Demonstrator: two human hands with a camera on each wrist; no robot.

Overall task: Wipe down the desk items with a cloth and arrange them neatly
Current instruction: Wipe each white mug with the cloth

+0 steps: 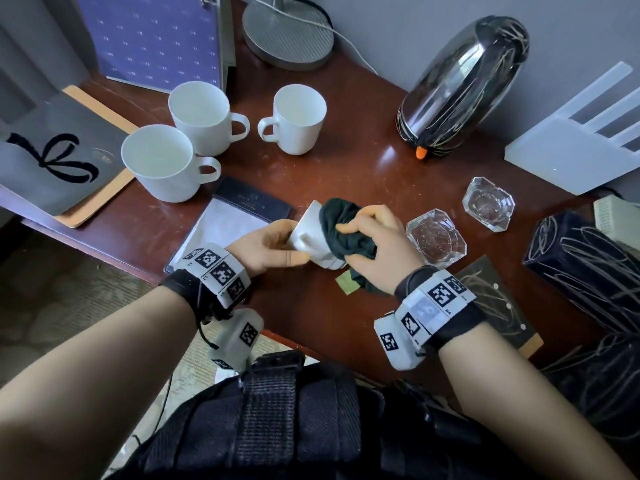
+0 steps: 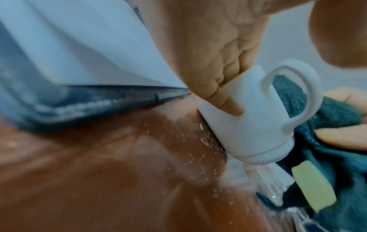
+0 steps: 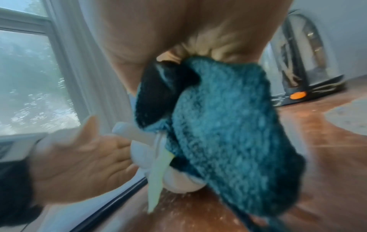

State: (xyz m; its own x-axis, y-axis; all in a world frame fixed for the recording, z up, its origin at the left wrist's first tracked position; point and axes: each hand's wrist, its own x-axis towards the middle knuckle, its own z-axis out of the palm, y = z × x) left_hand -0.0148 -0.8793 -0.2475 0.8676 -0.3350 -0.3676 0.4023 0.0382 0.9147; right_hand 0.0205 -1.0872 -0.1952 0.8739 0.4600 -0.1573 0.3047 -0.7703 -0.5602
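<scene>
Three mugs [image 1: 194, 143], two glass ashtrays [image 1: 435, 237] and kettle [image 1: 464, 88] ring the hands.

- The tabletop [image 1: 346, 174] is dark reddish-brown wood with a glossy finish, and soft daylight reflects on it.
- Behind it stands a plain grey wall [image 1: 398, 26].
- In the right wrist view, a window [image 3: 29, 78] with a pale frame shows blurred greenery outside, and a light curtain [image 3: 79, 62] hangs just beside it.
- Below the tabletop edge, a patterned beige carpet [image 1: 69, 299] covers the floor.
</scene>
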